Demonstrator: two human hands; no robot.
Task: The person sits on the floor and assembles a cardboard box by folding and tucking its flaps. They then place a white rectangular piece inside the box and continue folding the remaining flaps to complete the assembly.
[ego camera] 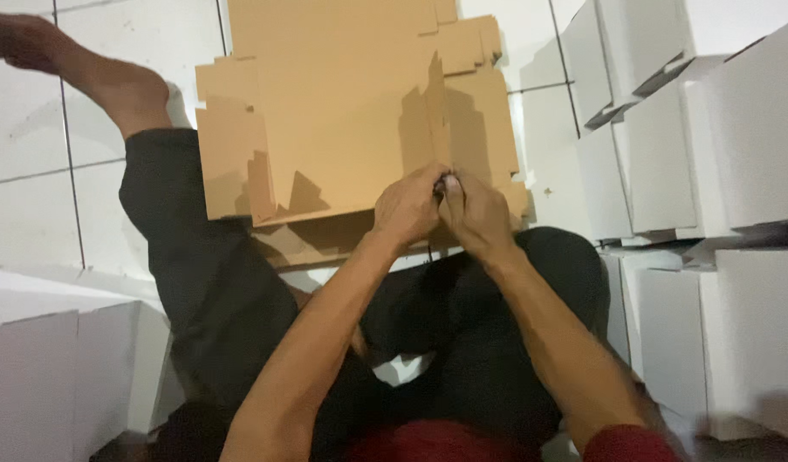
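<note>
A stack of flat brown cardboard box blanks (343, 103) lies on the white tiled floor in front of my crossed legs, its near edge over my knees. My left hand (408, 208) and my right hand (475, 214) are pressed together at the near right edge of the top sheet, fingers curled and pinching the cardboard edge. What sits between the fingertips is hidden; something small and dark shows there.
Folded white boxes (710, 145) are piled along the right side. More white boxes (52, 359) stand at the lower left. My bare foot (112, 81) stretches out at the upper left on the tiled floor (26, 188).
</note>
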